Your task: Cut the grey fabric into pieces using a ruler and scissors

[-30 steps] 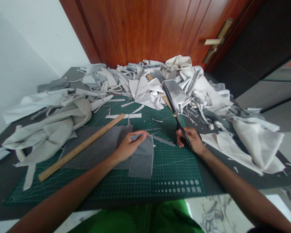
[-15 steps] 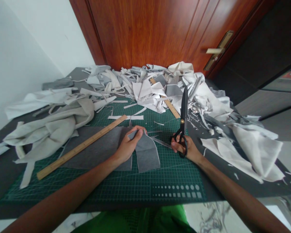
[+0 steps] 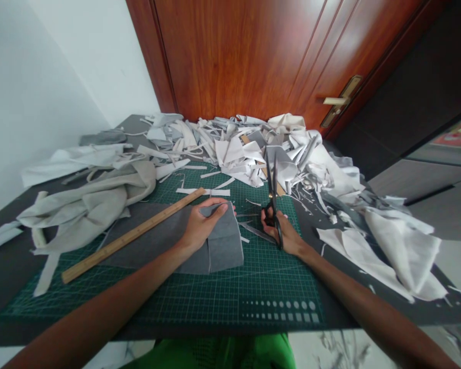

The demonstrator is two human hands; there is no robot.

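My left hand point(image 3: 203, 223) pinches the upper edge of a small grey fabric piece point(image 3: 226, 248) between thumb and fingers. That piece overlaps the right end of a larger grey fabric panel point(image 3: 149, 241) lying on the green cutting mat point(image 3: 215, 302). Black scissors point(image 3: 272, 200) are in my right hand point(image 3: 282, 233), fingers through the handles, blades pointing away from me and slightly parted. The scissors are apart from the grey piece. Thin grey strips point(image 3: 253, 228) lie between my hands. A wooden ruler point(image 3: 134, 236) rests slantwise across the larger panel.
A heap of white and grey scraps point(image 3: 234, 151) lines the back of the table against the wooden door point(image 3: 230, 56). Crumpled beige fabric point(image 3: 88, 205) lies at left, white cloth pieces point(image 3: 392, 251) at right. A second wooden ruler point(image 3: 279, 188) is partly under scraps.
The small grey piece has shifted left in my left hand and now overlaps the larger panel. My right hand has moved slightly left, and the scissor blades have parted.
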